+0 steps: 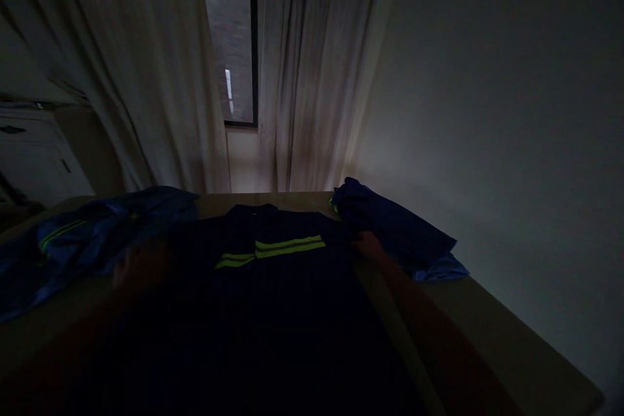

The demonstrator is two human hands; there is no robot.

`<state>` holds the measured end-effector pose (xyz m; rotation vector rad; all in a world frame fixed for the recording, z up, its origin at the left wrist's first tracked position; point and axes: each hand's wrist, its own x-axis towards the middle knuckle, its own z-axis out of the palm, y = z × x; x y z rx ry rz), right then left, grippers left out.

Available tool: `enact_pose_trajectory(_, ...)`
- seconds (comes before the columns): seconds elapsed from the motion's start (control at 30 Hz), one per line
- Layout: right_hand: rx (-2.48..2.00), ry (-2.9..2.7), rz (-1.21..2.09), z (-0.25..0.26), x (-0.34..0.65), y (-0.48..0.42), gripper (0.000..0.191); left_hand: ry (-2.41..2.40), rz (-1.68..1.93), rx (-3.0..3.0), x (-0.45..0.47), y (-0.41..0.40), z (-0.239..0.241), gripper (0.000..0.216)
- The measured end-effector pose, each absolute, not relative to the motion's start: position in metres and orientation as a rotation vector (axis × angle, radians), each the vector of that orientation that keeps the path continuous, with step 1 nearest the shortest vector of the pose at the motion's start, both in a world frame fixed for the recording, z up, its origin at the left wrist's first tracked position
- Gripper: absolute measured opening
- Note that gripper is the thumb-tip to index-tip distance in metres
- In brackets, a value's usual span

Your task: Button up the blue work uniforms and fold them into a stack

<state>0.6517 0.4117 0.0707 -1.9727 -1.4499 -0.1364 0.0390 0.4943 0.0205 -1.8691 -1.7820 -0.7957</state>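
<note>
Dim room. Dark navy work shirt [273,273] lies flat, centre of table [487,331], two yellow-green reflective stripes across chest. Right hand [368,245] at shirt's far right edge, fingers on fabric; pinching or just pressing, cannot tell in gloom. Left hand [139,266] rests on shirt's left side, blurred, pose unclear. Folded blue garments [400,234] just beside right hand. Crumpled blue jacket [92,234] far left. Curtains [302,71] behind table.
</note>
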Motion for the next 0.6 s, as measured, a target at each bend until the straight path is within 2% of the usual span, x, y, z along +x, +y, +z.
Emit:
enact_pose_trajectory(0.13,-1.842,-1.419,-0.174,0.078,0.644,0.404,0.024,-1.589,-0.966,-2.028,0.103,0.477,0.027,0.05)
enact_pose_trajectory(0.23,-1.771,-1.4,-0.224,0.092,0.628,0.402,0.037,-1.366,-0.882,-2.3,0.176,0.459,0.021,0.048)
enact_pose_trajectory(0.33,-1.659,-1.467,-0.307,0.107,0.59,0.401,0.041,-1.252,-0.831,-2.498,0.231,0.441,0.01,0.057)
enact_pose_trajectory(0.4,-1.444,-1.699,-0.42,0.111,0.556,0.395,0.041,-1.258,-0.855,-2.555,0.246,0.432,0.007,0.062)
enact_pose_trajectory(0.5,-1.115,-2.106,-0.554,0.099,0.51,0.381,0.056,-1.281,-0.931,-2.542,0.245,0.422,0.01,0.062)
enact_pose_trajectory(0.6,-1.246,-2.281,-0.558,0.071,0.494,0.376,0.069,-1.255,-0.964,-2.493,0.237,0.42,0.012,0.059)
